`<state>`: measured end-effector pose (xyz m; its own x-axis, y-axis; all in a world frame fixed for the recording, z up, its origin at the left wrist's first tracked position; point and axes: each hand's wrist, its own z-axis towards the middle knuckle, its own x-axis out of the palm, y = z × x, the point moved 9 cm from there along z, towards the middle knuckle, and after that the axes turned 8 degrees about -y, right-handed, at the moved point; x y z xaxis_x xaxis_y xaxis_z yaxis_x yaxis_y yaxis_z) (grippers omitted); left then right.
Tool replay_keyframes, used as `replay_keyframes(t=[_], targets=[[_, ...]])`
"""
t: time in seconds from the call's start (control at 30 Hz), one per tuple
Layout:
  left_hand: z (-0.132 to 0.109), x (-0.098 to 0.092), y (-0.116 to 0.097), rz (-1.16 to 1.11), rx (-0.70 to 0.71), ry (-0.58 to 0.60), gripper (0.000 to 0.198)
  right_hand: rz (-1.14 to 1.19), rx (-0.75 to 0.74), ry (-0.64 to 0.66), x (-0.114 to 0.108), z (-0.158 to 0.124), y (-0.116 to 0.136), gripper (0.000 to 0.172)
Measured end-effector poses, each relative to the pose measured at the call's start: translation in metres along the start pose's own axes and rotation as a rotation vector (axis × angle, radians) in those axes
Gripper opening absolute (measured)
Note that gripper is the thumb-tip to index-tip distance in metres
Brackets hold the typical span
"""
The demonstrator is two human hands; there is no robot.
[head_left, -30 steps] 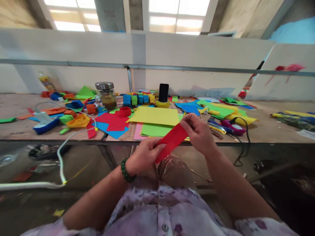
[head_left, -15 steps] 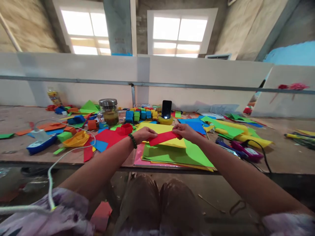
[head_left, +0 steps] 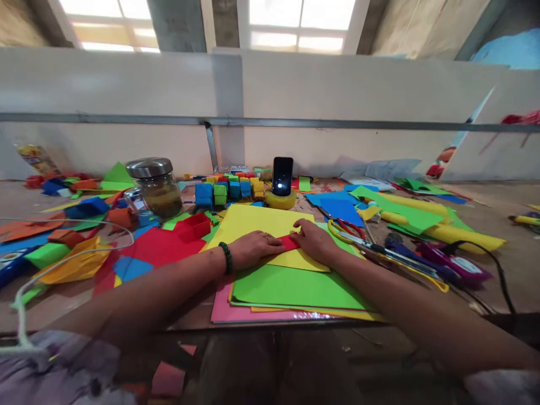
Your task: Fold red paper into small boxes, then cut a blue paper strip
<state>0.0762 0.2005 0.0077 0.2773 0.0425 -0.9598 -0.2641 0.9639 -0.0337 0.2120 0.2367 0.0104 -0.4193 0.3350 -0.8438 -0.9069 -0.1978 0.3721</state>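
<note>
Between the fingertips of the two hands I can see a short bit of red paper [head_left: 288, 243], bright and plain, the same red all over. The rest is hidden by the fingers, so I can't tell how long it is. It lies on a big yellow sheet [head_left: 255, 218], right under the hands. The left hand [head_left: 253, 249], with a green bead bracelet [head_left: 225, 257] on its wrist, lies low, its fingers stretched over the paper's left end. The right hand [head_left: 315, 242] is bent over the other end. Both hands touch the paper, but I can't tell if either one is pinching it. On the person's side of the hands, a green sheet [head_left: 295, 287] sticks out from under the yellow one. Past the hands stands a black phone [head_left: 282, 175]. Left of them is a red paper box [head_left: 192, 227], and well to the right lies a purple tool [head_left: 458, 263].
</note>
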Motion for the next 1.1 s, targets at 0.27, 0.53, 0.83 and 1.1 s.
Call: replay_keyframes(t=[0.27, 0.53, 0.83, 1.1], targets=[[0.000, -0.004, -0.007, 0.089, 0.018, -0.019, 0.035, 0.140, -0.058, 0.384, 0.013, -0.003, 0.020, 0.023], [-0.004, 0.001, -0.004, 0.051, -0.077, 0.063, 0.038, 0.150, -0.031, 0.661, 0.023, 0.009, 0.018, 0.025], [-0.006, 0.003, -0.002, -0.022, -0.132, 0.112, 0.044, -0.053, 0.071, 0.674, 0.013, 0.018, -0.016, 0.021], [-0.055, -0.010, 0.002, -0.077, -0.244, 0.105, 0.058, -0.083, 0.074, 0.695, 0.015, 0.024, -0.023, 0.025]])
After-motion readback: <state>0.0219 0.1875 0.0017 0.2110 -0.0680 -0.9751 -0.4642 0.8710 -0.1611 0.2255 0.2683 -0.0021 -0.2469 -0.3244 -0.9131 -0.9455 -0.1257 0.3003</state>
